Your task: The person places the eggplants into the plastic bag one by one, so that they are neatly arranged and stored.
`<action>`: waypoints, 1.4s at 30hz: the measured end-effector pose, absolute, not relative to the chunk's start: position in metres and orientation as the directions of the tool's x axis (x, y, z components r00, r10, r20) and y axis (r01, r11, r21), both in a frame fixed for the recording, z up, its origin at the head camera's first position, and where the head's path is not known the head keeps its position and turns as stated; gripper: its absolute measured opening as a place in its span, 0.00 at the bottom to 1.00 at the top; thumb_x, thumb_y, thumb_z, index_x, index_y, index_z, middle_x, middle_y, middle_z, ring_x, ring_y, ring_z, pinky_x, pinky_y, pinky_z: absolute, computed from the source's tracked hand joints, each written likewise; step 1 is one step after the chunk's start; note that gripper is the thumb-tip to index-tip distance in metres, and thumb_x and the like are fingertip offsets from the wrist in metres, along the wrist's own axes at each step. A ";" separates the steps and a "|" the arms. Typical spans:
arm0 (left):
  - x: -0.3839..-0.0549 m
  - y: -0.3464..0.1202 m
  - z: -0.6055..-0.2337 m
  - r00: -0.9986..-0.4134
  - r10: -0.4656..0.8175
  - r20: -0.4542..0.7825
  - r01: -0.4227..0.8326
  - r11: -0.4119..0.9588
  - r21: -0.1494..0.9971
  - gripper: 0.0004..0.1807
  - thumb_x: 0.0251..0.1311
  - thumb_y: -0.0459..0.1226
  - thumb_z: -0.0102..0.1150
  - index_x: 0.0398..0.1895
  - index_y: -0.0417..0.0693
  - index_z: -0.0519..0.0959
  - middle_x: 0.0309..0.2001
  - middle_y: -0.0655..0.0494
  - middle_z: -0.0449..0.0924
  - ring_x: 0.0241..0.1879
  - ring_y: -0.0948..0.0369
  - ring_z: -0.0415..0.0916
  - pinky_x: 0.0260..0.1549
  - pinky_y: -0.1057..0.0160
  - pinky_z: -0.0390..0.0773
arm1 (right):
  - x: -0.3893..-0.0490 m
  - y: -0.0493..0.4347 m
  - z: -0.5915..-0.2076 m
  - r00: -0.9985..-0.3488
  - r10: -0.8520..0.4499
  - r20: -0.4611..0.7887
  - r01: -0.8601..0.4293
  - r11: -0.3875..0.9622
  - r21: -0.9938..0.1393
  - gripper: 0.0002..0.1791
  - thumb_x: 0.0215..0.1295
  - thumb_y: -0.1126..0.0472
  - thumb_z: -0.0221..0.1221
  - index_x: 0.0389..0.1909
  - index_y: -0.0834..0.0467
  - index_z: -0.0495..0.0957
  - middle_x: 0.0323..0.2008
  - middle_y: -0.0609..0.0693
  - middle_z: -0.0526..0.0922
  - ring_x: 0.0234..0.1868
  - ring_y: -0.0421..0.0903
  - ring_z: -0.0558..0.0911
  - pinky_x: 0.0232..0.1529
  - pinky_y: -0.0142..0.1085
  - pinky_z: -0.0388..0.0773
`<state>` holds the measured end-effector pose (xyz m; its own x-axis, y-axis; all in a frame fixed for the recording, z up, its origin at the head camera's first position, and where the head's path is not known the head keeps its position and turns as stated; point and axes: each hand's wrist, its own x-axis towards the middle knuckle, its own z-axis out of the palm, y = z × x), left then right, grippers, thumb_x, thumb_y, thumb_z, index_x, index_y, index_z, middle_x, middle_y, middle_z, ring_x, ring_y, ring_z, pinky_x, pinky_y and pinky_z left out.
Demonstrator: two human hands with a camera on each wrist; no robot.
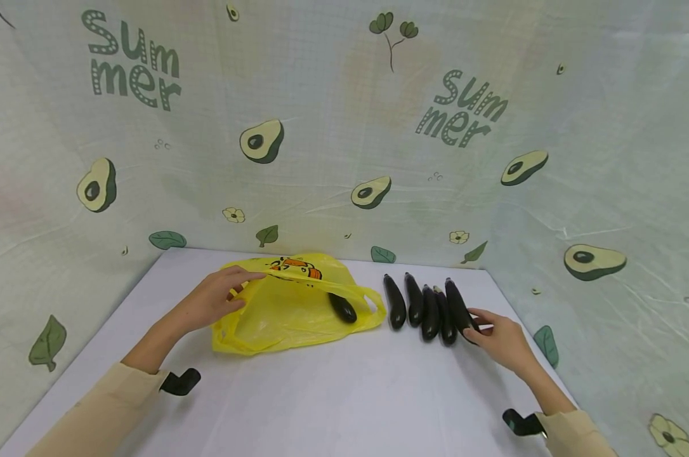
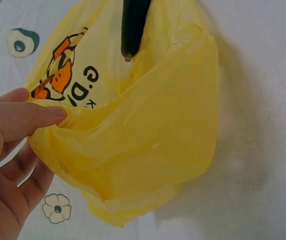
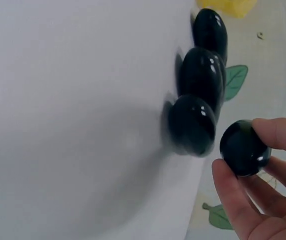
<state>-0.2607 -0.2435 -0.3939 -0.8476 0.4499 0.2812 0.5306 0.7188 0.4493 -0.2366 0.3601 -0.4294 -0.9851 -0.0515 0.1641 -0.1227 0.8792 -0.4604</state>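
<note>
A yellow plastic bag (image 1: 287, 327) lies on the table with its mouth spread toward me. My left hand (image 1: 212, 299) pinches the bag's upper rim between thumb and fingers, seen closely in the left wrist view. One dark eggplant (image 1: 342, 308) is inside the bag's mouth, near the right handle. My right hand (image 1: 503, 341) grips the lower end of another eggplant (image 1: 457, 303); in the right wrist view that held eggplant (image 3: 244, 150) appears raised and tilted, apart from the others. Several more eggplants (image 1: 430, 314) lie side by side between the bag and my right hand.
The table (image 1: 333, 400) has a white cover. Behind it and along both sides hangs a pale cloth (image 1: 321, 82) printed with avocados, leaves and lettering. A black wrist device (image 1: 181, 382) sticks out from the left sleeve, and a similar one (image 1: 521, 423) from the right.
</note>
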 end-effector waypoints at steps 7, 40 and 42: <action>-0.261 -0.242 -0.393 -0.846 0.452 0.283 0.533 0.721 0.443 0.38 0.58 0.22 0.73 0.73 0.49 0.77 0.60 0.47 0.80 0.45 0.57 0.79 0.41 0.61 0.85 | -0.231 0.340 -0.413 -0.984 -0.076 0.159 -0.143 0.871 -0.470 0.32 0.68 0.55 0.70 0.70 0.61 0.77 0.53 0.63 0.87 0.48 0.57 0.87 0.36 0.38 0.83; -0.267 -0.240 -0.389 -0.863 0.438 0.250 0.502 0.696 0.513 0.37 0.61 0.22 0.71 0.75 0.46 0.75 0.64 0.43 0.78 0.49 0.53 0.80 0.44 0.57 0.85 | -0.202 0.253 -0.396 -0.940 -0.297 0.168 -0.337 0.724 -0.602 0.27 0.65 0.57 0.75 0.65 0.53 0.83 0.54 0.50 0.88 0.43 0.44 0.84 0.39 0.31 0.84; -0.267 -0.240 -0.388 -0.864 0.438 0.248 0.501 0.696 0.515 0.37 0.61 0.22 0.70 0.75 0.47 0.75 0.64 0.43 0.78 0.49 0.53 0.80 0.44 0.57 0.85 | -0.201 0.250 -0.398 -0.933 -0.312 0.177 -0.354 0.716 -0.602 0.27 0.65 0.57 0.75 0.65 0.53 0.83 0.55 0.50 0.88 0.43 0.44 0.84 0.41 0.32 0.85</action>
